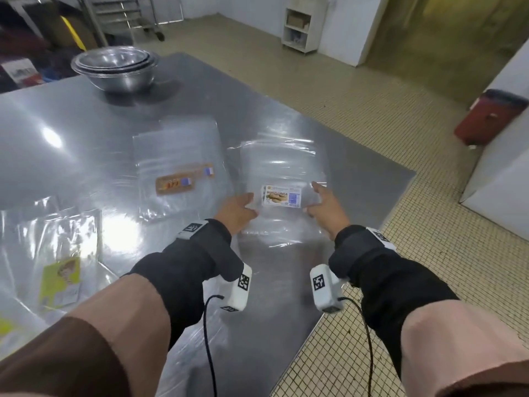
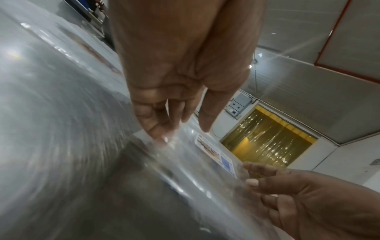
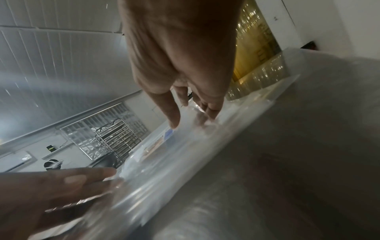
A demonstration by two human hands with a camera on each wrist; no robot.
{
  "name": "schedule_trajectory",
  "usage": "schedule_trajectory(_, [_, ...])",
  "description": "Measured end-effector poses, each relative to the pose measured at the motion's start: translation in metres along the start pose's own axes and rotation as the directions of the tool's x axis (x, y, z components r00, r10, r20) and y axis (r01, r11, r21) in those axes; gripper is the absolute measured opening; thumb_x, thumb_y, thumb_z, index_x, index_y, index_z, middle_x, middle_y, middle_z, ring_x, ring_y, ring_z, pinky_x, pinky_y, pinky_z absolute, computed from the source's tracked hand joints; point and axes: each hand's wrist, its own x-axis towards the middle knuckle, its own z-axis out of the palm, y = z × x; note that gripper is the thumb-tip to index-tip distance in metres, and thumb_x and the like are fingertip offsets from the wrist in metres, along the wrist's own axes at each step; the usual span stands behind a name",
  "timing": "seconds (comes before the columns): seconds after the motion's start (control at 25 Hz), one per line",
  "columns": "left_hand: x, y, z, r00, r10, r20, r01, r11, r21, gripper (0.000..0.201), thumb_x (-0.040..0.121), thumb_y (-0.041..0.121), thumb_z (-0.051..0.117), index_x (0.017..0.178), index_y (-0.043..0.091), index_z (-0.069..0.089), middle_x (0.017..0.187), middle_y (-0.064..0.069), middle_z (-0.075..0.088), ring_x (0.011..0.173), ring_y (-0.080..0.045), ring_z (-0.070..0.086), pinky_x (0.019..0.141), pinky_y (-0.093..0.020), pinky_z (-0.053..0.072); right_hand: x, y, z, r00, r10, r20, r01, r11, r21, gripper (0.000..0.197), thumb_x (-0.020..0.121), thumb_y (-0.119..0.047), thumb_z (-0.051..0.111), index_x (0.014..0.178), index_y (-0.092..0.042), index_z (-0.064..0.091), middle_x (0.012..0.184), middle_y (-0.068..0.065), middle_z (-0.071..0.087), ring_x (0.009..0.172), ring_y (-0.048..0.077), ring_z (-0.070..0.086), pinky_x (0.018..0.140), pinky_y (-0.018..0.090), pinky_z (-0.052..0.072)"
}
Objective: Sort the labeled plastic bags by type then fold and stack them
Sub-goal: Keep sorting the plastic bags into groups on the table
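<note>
Nearest: both forearms in black sleeves, w/ white boxy wrist cameras strapped underneath, thin black cables trailing off them. At near left, clear glossy bags w/ yellow-green labels (image 1: 61,282) lie flat on the steel table (image 1: 71,133), which is smooth, brushed and full of glare.

Mid: left hand (image 1: 236,212) and right hand (image 1: 323,209) sit either side of a clear bag w/ a white rectangular "biskut" label (image 1: 281,196). The label shows pale biscuits and a blue barcode patch. This bag is on top of a stack of like bags (image 1: 279,156), thin crinkly film, near the table's right edge. Left fingers (image 2: 158,129) are roughly straight, tips down on the film at the bag's left edge; thumb apart. Right fingers (image 3: 207,112) likewise straight, tips on the right edge; thumb free. Whether either hand actually pinches the film: can't tell, wrist views are blurred.

Just left of that: a 2nd flat pile of clear bags w/ orange-brown labels (image 1: 174,183).

Far: nested round stainless bowls (image 1: 114,67) at the table's back. Beyond, small-tile beige floor, a white shelf unit (image 1: 300,27) and a red bin (image 1: 491,116) by the wall.
</note>
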Motion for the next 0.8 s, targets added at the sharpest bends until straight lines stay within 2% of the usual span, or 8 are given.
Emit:
schedule_trajectory(0.08, [-0.006,0.001,-0.001,0.999,-0.035,0.018,0.034,0.998,0.043,0.064,0.093,0.010,0.056,0.148,0.007,0.023,0.152,-0.012,0.029,0.137,-0.028,0.033,0.113,-0.041,0.029,-0.007,-0.006,-0.001,1.000,0.016,0.024,-0.014,0.997,-0.071,0.079,0.083,0.004,0.062,0.149,-0.012,0.021,0.153,0.008,0.023,0.137,0.026,0.032,0.108,0.034,0.033])
schedule_trajectory(0.12, [-0.011,0.003,-0.001,0.999,-0.037,0.019,0.036,0.998,0.043,0.066,0.093,0.012,0.056,0.148,0.007,0.021,0.153,-0.011,0.027,0.139,-0.026,0.030,0.113,-0.037,0.028,-0.011,-0.009,0.000,0.999,0.012,0.029,-0.008,0.993,-0.119,0.082,0.083,0.000,0.065,0.149,-0.011,0.019,0.154,0.009,0.022,0.138,0.026,0.029,0.111,0.034,0.029])
schedule_trajectory(0.2, [-0.025,0.005,-0.003,1.000,-0.018,0.002,0.018,0.999,0.049,0.065,0.094,0.013,0.054,0.148,0.007,0.020,0.154,-0.010,0.024,0.134,-0.022,0.034,0.104,-0.019,0.035,-0.018,-0.015,0.001,0.999,0.015,0.031,-0.008,0.979,-0.202,0.084,0.082,-0.006,0.068,0.149,-0.010,0.018,0.154,0.008,0.021,0.139,0.026,0.028,0.111,0.035,0.027])
schedule_trajectory(0.24, [-0.036,0.005,-0.005,1.000,-0.003,-0.017,0.004,0.999,0.050,0.063,0.094,0.013,0.054,0.148,0.007,0.021,0.154,-0.009,0.025,0.131,-0.021,0.037,0.096,-0.016,0.038,-0.024,-0.017,0.004,0.999,0.013,0.034,-0.005,0.974,-0.228,0.083,0.082,-0.008,0.069,0.149,-0.009,0.020,0.154,0.008,0.022,0.138,0.027,0.028,0.111,0.036,0.027])
schedule_trajectory(0.36, [-0.075,-0.002,-0.017,0.994,0.048,-0.099,-0.041,0.997,0.068,0.061,0.094,0.009,0.052,0.148,0.011,0.023,0.154,-0.007,0.026,0.138,-0.024,0.030,0.103,-0.024,0.031,-0.045,-0.029,0.019,0.998,-0.051,0.044,0.062,0.942,-0.329,0.077,0.081,-0.010,0.069,0.146,-0.007,0.027,0.149,0.011,0.032,0.135,0.029,0.032,0.111,0.035,0.028])
schedule_trajectory(0.48, [-0.117,-0.028,-0.035,0.986,0.080,-0.146,-0.062,0.990,0.125,0.061,0.093,0.007,0.054,0.147,0.010,0.025,0.154,-0.007,0.026,0.140,-0.023,0.027,0.111,-0.033,0.028,-0.076,-0.043,0.048,0.982,-0.107,0.155,0.160,0.911,-0.380,0.073,0.083,-0.015,0.068,0.145,-0.009,0.029,0.148,0.009,0.035,0.135,0.027,0.033,0.105,0.027,0.029])
schedule_trajectory(0.6, [-0.161,-0.059,-0.056,0.978,0.090,-0.187,-0.048,0.975,0.219,0.060,0.093,0.012,0.055,0.147,0.011,0.028,0.153,-0.007,0.028,0.141,-0.021,0.026,0.114,-0.031,0.022,-0.116,-0.060,0.078,0.931,-0.162,0.328,0.284,0.885,-0.369,0.073,0.086,-0.017,0.066,0.146,-0.010,0.026,0.150,0.008,0.033,0.136,0.023,0.034,0.097,0.020,0.030])
schedule_trajectory(0.8, [-0.241,-0.114,-0.097,0.917,0.083,-0.390,-0.009,0.982,0.187,0.056,0.090,0.015,0.060,0.142,0.016,0.038,0.143,-0.005,0.044,0.130,-0.020,0.041,0.108,-0.033,0.032,-0.180,-0.086,0.136,0.793,-0.173,0.584,0.459,0.800,-0.387,0.069,0.087,-0.019,0.065,0.145,-0.011,0.028,0.150,0.008,0.033,0.134,0.023,0.035,0.101,0.024,0.031])
